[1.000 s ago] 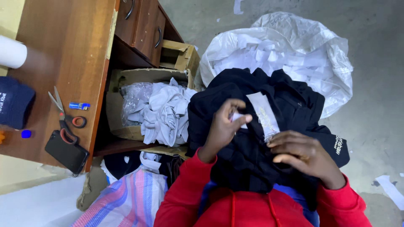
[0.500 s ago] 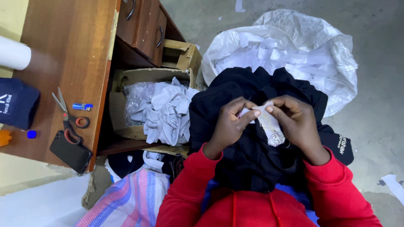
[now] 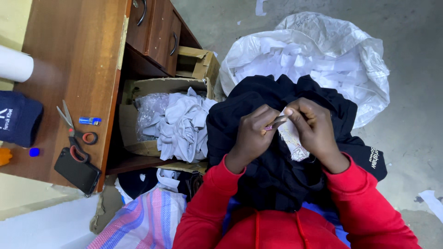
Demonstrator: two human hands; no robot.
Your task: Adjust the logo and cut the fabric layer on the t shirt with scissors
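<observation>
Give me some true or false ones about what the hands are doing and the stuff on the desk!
1. Both hands meet over the black garment. True.
2. The right hand is lifting the scissors. False: the scissors lie untouched on the desk; the right hand pinches a white patch.
3. The left hand holds a small thin tool at the patch. True.
4. The cardboard box is full of red clothes. False: it holds pale grey clothes.
5. A big white bag of white strips sits beyond the hands. True.
6. The phone lies on the garment. False: it lies on the desk.
</observation>
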